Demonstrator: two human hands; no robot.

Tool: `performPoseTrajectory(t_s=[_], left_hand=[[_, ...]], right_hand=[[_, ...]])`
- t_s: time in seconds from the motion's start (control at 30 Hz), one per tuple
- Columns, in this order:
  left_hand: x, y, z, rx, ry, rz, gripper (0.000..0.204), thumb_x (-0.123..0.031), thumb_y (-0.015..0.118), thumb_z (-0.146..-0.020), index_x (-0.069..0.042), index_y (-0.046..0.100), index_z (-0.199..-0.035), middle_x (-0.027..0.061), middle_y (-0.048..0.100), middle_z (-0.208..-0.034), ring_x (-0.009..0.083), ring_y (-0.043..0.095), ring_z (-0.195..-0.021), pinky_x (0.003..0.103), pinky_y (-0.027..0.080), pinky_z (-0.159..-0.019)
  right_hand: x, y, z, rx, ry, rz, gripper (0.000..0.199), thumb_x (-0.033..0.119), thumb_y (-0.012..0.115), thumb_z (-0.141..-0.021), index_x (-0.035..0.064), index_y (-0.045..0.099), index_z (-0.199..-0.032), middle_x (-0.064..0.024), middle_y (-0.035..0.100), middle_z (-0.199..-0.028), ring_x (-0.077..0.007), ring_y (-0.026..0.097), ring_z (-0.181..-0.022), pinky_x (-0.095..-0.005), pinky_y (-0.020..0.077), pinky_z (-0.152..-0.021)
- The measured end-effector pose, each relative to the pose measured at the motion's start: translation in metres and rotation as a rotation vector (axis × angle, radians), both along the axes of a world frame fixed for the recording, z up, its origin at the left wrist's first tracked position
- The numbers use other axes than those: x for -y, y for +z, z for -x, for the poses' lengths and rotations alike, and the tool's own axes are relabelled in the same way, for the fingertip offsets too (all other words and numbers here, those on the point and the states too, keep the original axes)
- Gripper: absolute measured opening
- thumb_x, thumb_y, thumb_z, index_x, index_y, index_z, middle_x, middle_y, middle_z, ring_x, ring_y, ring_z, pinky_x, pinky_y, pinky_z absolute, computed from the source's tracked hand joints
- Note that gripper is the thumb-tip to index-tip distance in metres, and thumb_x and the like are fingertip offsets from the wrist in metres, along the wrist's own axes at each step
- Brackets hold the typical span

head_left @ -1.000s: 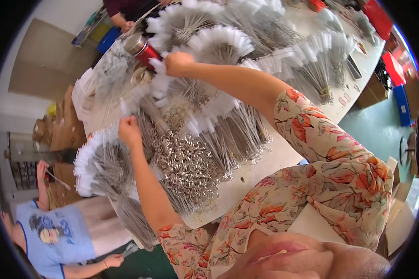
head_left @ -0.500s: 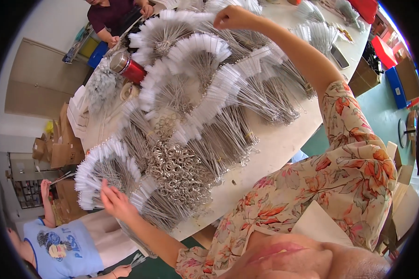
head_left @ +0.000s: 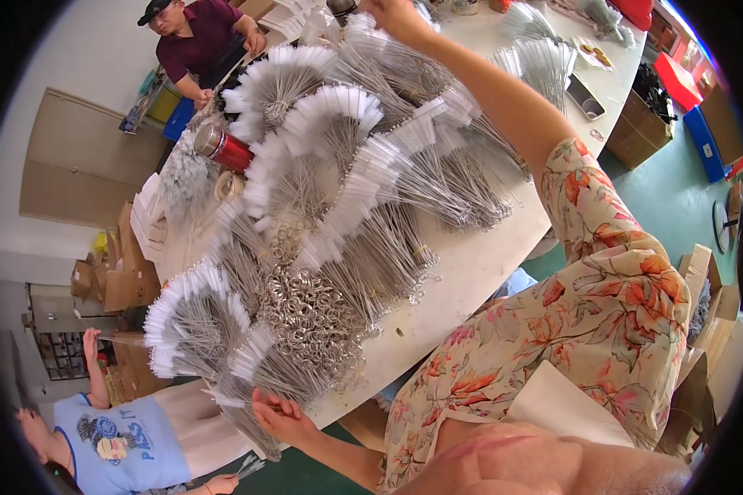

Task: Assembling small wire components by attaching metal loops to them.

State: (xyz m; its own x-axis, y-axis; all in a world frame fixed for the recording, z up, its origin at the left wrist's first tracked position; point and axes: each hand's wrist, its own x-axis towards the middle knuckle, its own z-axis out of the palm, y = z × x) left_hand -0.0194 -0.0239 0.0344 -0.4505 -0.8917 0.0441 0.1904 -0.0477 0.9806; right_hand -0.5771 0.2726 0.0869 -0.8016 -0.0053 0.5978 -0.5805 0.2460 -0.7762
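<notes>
Brushes [head_left: 330, 124] fan out in white-tipped bundles across the table [head_left: 470, 272], around a ring heap [head_left: 314, 309]. My left hand [head_left: 279, 415] sits just below the heap at the table's near edge, fingers pinched on thin wire stems whose long axis points up toward it. My right hand [head_left: 398, 15] reaches far past the heap; I cannot tell its grip. A red can [head_left: 223, 148] lies up-left of the heap; brown cartons [head_left: 111, 280] stack left.
</notes>
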Motion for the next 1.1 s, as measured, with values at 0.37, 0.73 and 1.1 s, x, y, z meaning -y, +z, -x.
performPoseTrajectory(t_s=[0.37, 0.73, 1.1], left_hand=[[-0.012, -0.041, -0.037, -0.027, 0.128, -0.154, 0.03, -0.028, 0.049, -0.092, -0.001, 0.055, -0.101, -0.0012, 0.044, -0.066, 0.0016, 0.028, -0.045, 0.017, 0.02, -0.037], [-0.025, -0.054, -0.027, -0.132, 0.035, -0.171, 0.025, -0.019, 0.047, -0.092, 0.002, 0.058, -0.097, -0.0004, 0.047, -0.068, 0.0044, 0.037, -0.049, 0.017, 0.025, -0.039], [-0.082, 0.017, 0.097, -0.074, -0.366, 0.386, 0.021, -0.006, 0.049, -0.089, -0.003, 0.056, -0.109, 0.0029, 0.057, -0.071, 0.0066, 0.053, -0.055, 0.02, 0.044, -0.049]], right_hand=[[-0.03, -0.052, 0.061, 0.041, -0.221, -0.989, 0.02, 0.03, 0.059, -0.07, 0.0132, 0.066, -0.076, -0.0128, 0.064, -0.078, -0.0308, 0.061, -0.073, -0.0411, 0.048, -0.064], [-0.011, -0.01, 0.033, -0.254, -0.253, -0.559, 0.018, 0.022, 0.052, -0.083, 0.0075, 0.06, -0.087, -0.0149, 0.06, -0.085, -0.0326, 0.058, -0.076, -0.0398, 0.0459, -0.067], [0.114, 0.017, -0.268, 0.365, 1.178, 0.381, 0.025, 0.025, 0.046, -0.092, 0.0024, 0.053, -0.099, -0.0111, 0.055, -0.109, -0.0211, 0.054, -0.101, -0.0376, 0.0464, -0.087]])
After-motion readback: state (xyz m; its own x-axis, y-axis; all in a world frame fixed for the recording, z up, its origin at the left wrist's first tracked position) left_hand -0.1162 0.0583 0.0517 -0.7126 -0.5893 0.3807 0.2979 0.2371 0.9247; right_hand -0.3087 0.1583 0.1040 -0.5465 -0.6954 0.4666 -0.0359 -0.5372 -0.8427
